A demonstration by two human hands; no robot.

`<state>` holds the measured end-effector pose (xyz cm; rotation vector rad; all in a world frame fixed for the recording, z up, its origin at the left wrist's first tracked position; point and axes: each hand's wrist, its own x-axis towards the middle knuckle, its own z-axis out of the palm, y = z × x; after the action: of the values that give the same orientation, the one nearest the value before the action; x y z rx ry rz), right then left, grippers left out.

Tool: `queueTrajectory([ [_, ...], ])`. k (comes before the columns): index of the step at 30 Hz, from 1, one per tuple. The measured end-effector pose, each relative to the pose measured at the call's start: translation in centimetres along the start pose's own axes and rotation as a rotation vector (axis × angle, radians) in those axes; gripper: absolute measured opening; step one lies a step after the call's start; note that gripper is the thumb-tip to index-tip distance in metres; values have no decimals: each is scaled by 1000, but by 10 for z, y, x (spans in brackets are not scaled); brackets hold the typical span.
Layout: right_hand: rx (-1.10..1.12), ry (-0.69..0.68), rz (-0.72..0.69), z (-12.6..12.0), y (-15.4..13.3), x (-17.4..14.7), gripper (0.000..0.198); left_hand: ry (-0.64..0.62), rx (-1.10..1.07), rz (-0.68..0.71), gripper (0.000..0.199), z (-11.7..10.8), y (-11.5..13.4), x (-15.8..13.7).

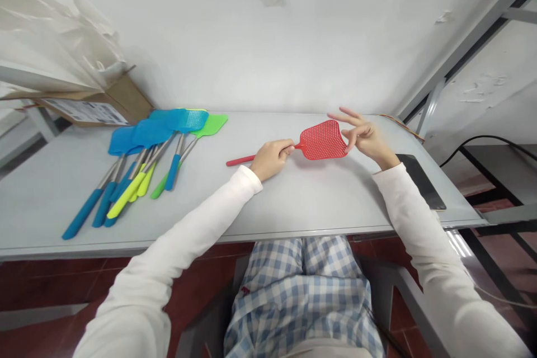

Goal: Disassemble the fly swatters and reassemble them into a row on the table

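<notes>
A red fly swatter (323,140) is held just above the grey table, its perforated head pointing right and its handle pointing left. My left hand (271,159) is closed around its thin shaft, just below the head. At the head's far right edge, my right hand (366,139) pinches the corner between thumb and a finger, with the other fingers stretched out. Left of my hands lies a pile of fly swatters with blue heads (154,130), and a green fly swatter (212,124) lies at its right side. Their handles are blue, yellow and green.
An opened cardboard box (119,102) stands at the back left, with clear plastic wrapping (86,39) above it. A dark flat tablet-like object (420,182) lies on the table (293,207) beside my right forearm. A white wall (268,56) closes off the back.
</notes>
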<state>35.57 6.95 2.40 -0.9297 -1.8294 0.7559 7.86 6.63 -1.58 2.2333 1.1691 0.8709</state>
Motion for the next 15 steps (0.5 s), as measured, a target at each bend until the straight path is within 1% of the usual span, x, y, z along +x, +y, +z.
queueTrajectory([
  [2,124,76,111,0,-2,-1,13,12,16,-3,22,1,1,-1],
  [3,177,79,194,1,-1,-1,13,15,31,-7,22,1,1,-2],
  [6,224,1,452,9,4,-2,58,9,108,-26,22,3,1,-4],
  [7,228,-16,522,13,7,-2,69,12,141,-32,22,3,1,-4],
  [8,242,-35,574,16,10,-2,75,18,174,-36,22,4,1,-5],
  [9,266,-70,603,20,12,-2,74,25,204,-37,21,4,1,-5],
  [10,295,-110,606,22,13,-1,67,29,229,-36,22,4,2,-5],
  [12,322,-160,528,24,14,0,46,25,263,-28,23,3,4,-6],
  [15,236,-109,312,18,14,2,27,20,293,-23,24,0,10,-7],
])
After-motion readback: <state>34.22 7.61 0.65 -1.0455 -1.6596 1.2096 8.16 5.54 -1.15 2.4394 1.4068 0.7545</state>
